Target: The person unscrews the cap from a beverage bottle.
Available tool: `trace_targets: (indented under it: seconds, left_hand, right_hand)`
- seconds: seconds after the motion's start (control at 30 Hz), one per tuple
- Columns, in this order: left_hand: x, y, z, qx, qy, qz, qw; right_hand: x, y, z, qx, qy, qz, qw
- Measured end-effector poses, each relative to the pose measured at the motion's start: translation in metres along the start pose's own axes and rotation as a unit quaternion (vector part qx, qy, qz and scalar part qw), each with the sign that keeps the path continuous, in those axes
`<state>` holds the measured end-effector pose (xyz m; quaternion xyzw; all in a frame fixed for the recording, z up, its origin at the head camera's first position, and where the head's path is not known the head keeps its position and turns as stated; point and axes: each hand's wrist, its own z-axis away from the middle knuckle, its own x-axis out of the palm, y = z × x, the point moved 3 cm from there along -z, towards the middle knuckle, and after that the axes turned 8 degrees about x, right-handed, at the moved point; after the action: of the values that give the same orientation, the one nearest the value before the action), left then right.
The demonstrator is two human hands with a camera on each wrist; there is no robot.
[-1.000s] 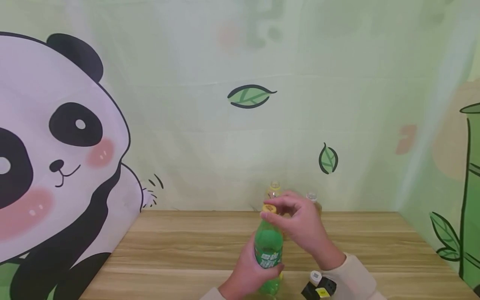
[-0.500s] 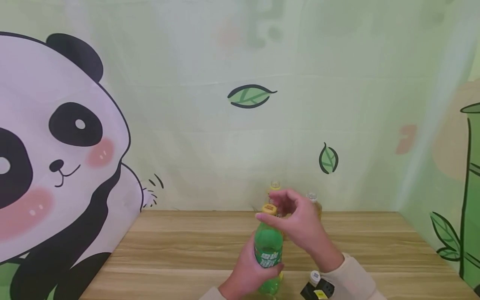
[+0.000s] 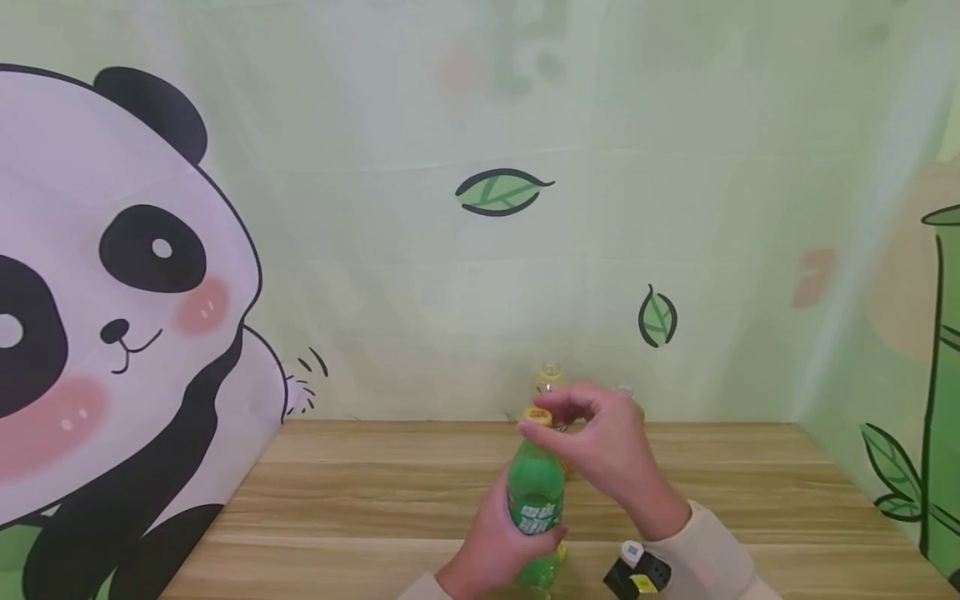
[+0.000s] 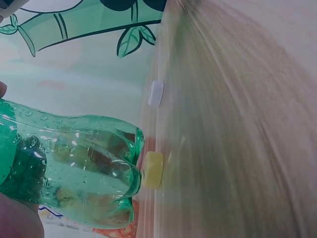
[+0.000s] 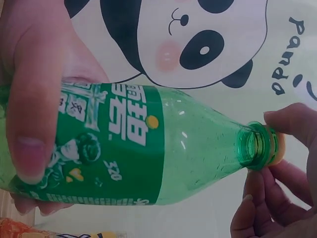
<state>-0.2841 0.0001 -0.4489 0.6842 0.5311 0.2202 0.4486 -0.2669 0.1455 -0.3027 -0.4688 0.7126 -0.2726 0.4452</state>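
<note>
In the head view my left hand (image 3: 498, 542) grips a green soda bottle (image 3: 536, 483) around its label, upright above the table. The bottle's orange-yellow cap (image 5: 279, 148) sits on its neck, and my right hand (image 3: 611, 442) pinches that cap with thumb and fingertips. Seen from the right wrist, the label (image 5: 111, 144) shows white characters, and the left thumb presses on it. From the left wrist, the bottle's ribbed base (image 4: 126, 173) hangs in front of a yellow cap (image 4: 153, 170). A white cap (image 4: 156, 94) lies farther along the table.
Behind my hands stand two clear bottles with open necks: one with a yellow ring (image 3: 551, 375), the other (image 3: 625, 392) mostly hidden by my right hand. A black device (image 3: 637, 575) shows by the right sleeve. A panda-printed cloth (image 3: 375, 250) backs the wooden table (image 3: 360, 500).
Half a second ago the right fingers were spread off the cap; now they have closed back onto it. The left hand and bottle have hardly moved.
</note>
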Motion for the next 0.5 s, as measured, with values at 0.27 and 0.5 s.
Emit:
trace_targets:
  seconds: [0.27,0.5]
  left_hand:
    - [-0.004,-0.002,-0.001,-0.011,-0.005,0.007,0.9999]
    - [-0.013,-0.006,-0.002,-0.025,0.005,-0.003,0.9997]
  right_hand:
    - [-0.001,0.001,-0.002,-0.017,-0.021,-0.014,0.9995]
    - [-0.004,0.005,-0.004,-0.018,-0.042,-0.058,0.9973]
